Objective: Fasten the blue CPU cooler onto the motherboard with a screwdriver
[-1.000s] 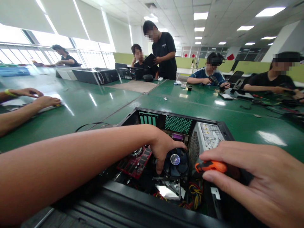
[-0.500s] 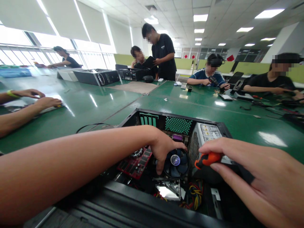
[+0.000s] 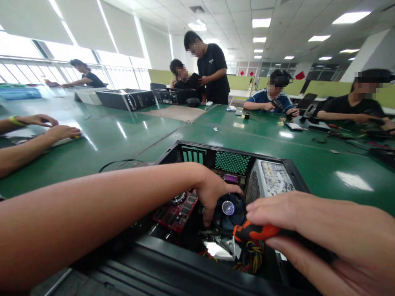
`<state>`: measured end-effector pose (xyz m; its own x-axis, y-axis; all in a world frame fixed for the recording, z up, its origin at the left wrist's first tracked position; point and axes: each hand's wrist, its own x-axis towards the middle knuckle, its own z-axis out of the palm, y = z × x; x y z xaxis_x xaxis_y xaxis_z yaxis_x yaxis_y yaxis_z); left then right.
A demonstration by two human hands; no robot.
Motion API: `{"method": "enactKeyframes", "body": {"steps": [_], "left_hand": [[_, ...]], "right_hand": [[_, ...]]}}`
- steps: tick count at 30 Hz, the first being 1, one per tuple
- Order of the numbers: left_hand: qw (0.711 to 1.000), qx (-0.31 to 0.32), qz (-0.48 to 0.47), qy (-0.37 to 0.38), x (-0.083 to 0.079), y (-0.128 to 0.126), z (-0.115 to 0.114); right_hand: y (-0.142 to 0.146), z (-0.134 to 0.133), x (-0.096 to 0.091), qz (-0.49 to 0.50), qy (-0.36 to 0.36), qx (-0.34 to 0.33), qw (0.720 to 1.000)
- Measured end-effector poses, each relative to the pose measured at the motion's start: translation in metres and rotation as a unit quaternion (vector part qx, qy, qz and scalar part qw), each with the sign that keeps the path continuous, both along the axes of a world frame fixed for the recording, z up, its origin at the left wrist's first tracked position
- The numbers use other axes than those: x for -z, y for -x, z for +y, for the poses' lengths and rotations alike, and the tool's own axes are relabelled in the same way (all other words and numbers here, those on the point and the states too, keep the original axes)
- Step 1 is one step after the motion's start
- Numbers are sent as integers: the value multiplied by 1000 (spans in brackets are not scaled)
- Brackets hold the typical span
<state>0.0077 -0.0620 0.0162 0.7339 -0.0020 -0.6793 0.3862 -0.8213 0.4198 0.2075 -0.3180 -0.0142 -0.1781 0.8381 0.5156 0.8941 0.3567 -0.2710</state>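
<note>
An open black computer case (image 3: 197, 150) lies on the green table right in front of me. My left hand (image 3: 212, 193) reaches inside it, with thumb and fingers curled around the rim of the round black cooler fan (image 3: 228, 210). My right hand (image 3: 324, 238) is closed on an orange-and-black screwdriver (image 3: 256, 231), its orange end pointing left over the fan's lower right edge. A red circuit board (image 3: 175, 211) lies left of the fan. The grey power supply (image 3: 271, 183) sits at the case's right.
Coloured wires (image 3: 253, 250) bunch below the fan. A black cable (image 3: 119, 163) loops on the green table (image 3: 101, 139) left of the case. Another person's forearms (image 3: 33, 137) rest at the left. Several people work at the far side, with other computer cases (image 3: 126, 98) there.
My right hand has moved the screwdriver down and left, from over the power supply to the fan's lower right edge. My left hand has stayed on the fan.
</note>
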Motion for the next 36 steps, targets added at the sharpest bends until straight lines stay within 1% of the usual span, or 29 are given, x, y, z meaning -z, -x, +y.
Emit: {"method": "enactKeyframes", "body": {"steps": [8, 13, 18, 22, 25, 36], "left_hand": [[1000, -5, -8, -7, -2, 1, -2], [1000, 5, -14, -2, 2, 2, 0], [1000, 10, -12, 7, 1, 0, 2], [1000, 10, -1, 0, -1, 0, 1], [1000, 11, -11, 2, -1, 0, 1], [1000, 8, -3, -9, -1, -1, 1]], "right_hand": [[4, -5, -5, 4, 3, -9, 1000], [6, -7, -7, 5, 3, -16, 1000], [7, -7, -9, 8, 6, -17, 1000], [8, -6, -10, 10, 7, -20, 1000], [9, -5, -9, 11, 7, -23, 1000], [12, -4, -12, 14, 9, -37, 999]]}}
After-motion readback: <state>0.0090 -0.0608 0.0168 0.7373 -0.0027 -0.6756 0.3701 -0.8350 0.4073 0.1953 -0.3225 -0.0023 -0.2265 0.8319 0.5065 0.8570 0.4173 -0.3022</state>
